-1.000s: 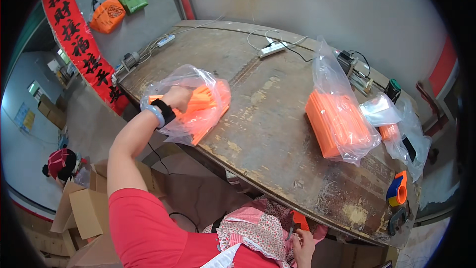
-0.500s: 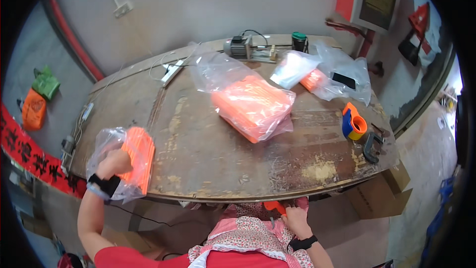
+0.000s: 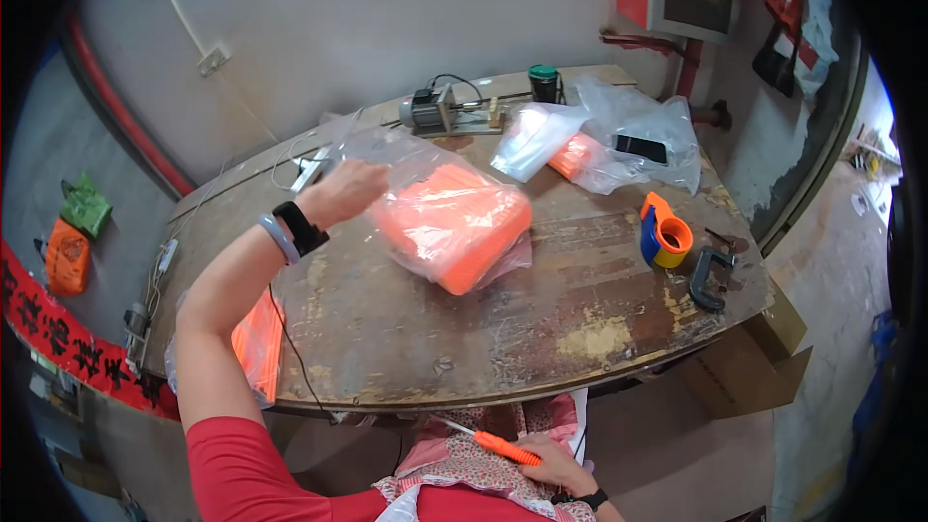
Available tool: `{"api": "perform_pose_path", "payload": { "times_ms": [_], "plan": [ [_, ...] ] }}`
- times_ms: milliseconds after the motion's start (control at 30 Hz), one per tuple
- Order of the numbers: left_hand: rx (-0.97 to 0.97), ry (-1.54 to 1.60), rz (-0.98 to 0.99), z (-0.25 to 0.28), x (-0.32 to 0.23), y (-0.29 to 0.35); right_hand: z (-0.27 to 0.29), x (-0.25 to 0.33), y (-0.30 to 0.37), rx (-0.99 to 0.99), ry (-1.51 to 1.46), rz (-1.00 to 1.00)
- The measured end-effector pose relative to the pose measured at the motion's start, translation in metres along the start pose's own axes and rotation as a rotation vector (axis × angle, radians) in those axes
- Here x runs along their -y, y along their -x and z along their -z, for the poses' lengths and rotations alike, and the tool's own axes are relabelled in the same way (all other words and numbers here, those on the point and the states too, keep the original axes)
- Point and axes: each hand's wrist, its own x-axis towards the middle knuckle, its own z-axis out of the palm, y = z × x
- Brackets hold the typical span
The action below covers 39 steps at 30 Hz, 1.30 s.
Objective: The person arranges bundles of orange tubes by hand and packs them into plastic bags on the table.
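My left hand [image 3: 350,191] is closed at the left edge of a clear plastic bag [image 3: 367,147], pinching its film. Inside that bag lies a thick stack of orange plastic pieces [image 3: 449,222], mid-table. Low over my lap, below the table edge, my right hand [image 3: 553,464] grips the orange handle of a screwdriver [image 3: 505,447]. Its thin metal shaft points up and left. A smaller bagged bundle of orange pieces [image 3: 259,348] rests at the near left corner, partly hidden by my left forearm.
A small motor [image 3: 430,111] and a green-lidded cup [image 3: 544,84] stand at the back. A phone [image 3: 641,148] lies on plastic bags. To the right are a tape dispenser [image 3: 667,237] and a C-clamp [image 3: 710,280]. A cable [image 3: 290,338] hangs over the front edge.
My left hand has left the small bundle and reached across to the large bag, which has shifted slightly toward me. My right hand has lowered, and more of the screwdriver shows.
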Motion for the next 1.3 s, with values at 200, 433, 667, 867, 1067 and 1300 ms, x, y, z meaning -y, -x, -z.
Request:
{"api": "perform_pose_path", "payload": {
  "times_ms": [200, 433, 667, 867, 1067, 1300],
  "plan": [
    [-1.100, 0.565, 0.516, 0.086, 0.022, -0.096, 0.013, 0.016, -0.002, 0.134, -0.033, -0.042],
    [0.111, 0.648, 0.289, 0.051, -0.015, -0.068, 0.049, 0.032, 0.018, 0.097, -0.846, -0.387],
    [-0.139, 0.357, -0.108, -0.035, -0.003, -0.076, 0.048, 0.014, 0.008, 0.081, -0.799, -0.284],
    [0.148, 0.683, -0.135, -0.073, -0.013, -0.127, 0.065, 0.035, -0.002, 0.084, -0.819, -0.268],
    [0.020, 0.407, -0.511, -0.052, -0.059, -0.139, 0.066, 0.022, 0.004, 0.149, -0.683, -0.180],
    [-0.038, 0.595, -0.299, -0.072, -0.070, -0.167, 0.065, 0.027, -0.004, 0.160, -0.690, -0.191]
  ]
}}
